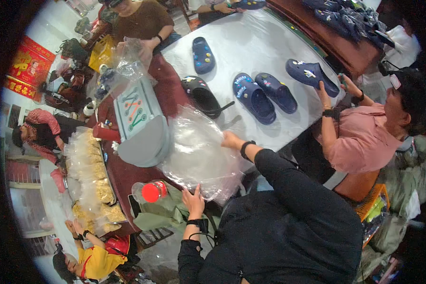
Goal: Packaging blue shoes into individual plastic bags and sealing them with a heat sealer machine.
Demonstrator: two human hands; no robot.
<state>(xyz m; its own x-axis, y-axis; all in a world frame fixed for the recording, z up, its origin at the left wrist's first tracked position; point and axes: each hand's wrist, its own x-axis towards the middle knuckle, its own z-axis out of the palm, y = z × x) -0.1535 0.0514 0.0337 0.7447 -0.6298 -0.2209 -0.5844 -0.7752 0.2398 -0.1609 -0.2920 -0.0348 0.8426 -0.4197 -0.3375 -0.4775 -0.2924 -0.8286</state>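
Note:
A stack or sheet of clear plastic bags point(194, 146) lies on the table edge in front of me. My right hand point(233, 141) pinches its right edge, fingers closed on the plastic. My left hand point(194, 201) is at the near edge of the plastic, its fingers stretched out and apart. Just beyond the plastic stands a black clog point(201, 94) with a strap sticking out and small charms on it. A pair of navy clogs with charms, the left one point(254, 100) and the right one point(277, 92), sits farther right on the white-covered table point(241, 47).
Left of the plastic are a grey plastic bin point(144, 144) and a jar with a red lid point(154, 191). Bagged yellow pieces point(99, 175) fill a tray. A co-worker in pink point(364, 137) holds a navy clog point(310, 75); another navy clog point(203, 55) lies far off.

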